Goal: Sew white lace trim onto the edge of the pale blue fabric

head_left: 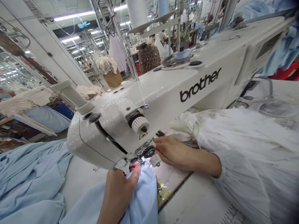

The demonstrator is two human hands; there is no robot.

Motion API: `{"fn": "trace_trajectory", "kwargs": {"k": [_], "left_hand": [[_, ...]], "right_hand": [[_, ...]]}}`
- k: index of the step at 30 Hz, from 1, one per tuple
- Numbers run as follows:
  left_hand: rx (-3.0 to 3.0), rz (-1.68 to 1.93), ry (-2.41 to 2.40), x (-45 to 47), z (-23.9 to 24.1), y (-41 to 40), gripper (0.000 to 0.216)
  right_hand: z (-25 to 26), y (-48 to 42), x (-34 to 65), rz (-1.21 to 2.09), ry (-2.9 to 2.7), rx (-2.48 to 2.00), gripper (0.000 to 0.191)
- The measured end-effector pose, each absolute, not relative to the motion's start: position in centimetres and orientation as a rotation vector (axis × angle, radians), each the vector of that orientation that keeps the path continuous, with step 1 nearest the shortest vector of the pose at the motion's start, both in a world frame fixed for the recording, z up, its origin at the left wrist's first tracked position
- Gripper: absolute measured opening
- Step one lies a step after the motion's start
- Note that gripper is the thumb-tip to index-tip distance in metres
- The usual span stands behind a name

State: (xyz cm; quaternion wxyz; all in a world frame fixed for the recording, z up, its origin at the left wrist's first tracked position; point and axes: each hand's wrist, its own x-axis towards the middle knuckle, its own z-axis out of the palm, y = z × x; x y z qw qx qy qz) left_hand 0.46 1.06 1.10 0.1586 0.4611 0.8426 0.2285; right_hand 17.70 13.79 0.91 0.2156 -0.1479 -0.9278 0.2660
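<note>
A white sewing machine (pixel 163 90) marked "brother" fills the middle of the view. My left hand (pixel 119 189) pinches a fold of light blue fabric (pixel 144 199) just under the machine's head, thumb and fingers closed on the cloth. My right hand (pixel 175 152), in a white ruffled sleeve (pixel 245 155), reaches behind the head beside the needle area. Its fingers curl toward the machine's small knobs (pixel 155 160), and what they grip is hidden.
More light blue fabric (pixel 30 180) lies heaped at the left on the white table (pixel 201 199). A thread runs down from a spool (pixel 181 54) on the machine's top. Behind stand racks, a cardboard box (pixel 113 79) with cloth, and piled fabric (pixel 25 99).
</note>
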Motion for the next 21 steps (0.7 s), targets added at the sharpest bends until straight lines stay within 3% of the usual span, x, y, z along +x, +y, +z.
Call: {"fn": "trace_trajectory", "kwargs": {"k": [4,10,16,21], "left_hand": [[1.327,0.628,2.418,0.6,1.4,1.0,0.04],[1.352,0.569,2.419,0.7,1.5,1.2,0.042],[1.42,0.466,2.436,-0.2,2.0,0.9,0.044],[2.024,0.603,2.431,2.1,2.8,-2.2,0.045]], "right_hand": [[1.0,13.9,18.1,0.68,-2.595,-0.321,0.051],[1.2,13.9,18.1,0.565,-2.682,-0.29,0.026],[1.4,13.7,18.1,0.449,-2.747,-0.297,0.023],[2.0,13.7,18.5,0.364,-2.806,-0.226,0.022]]}}
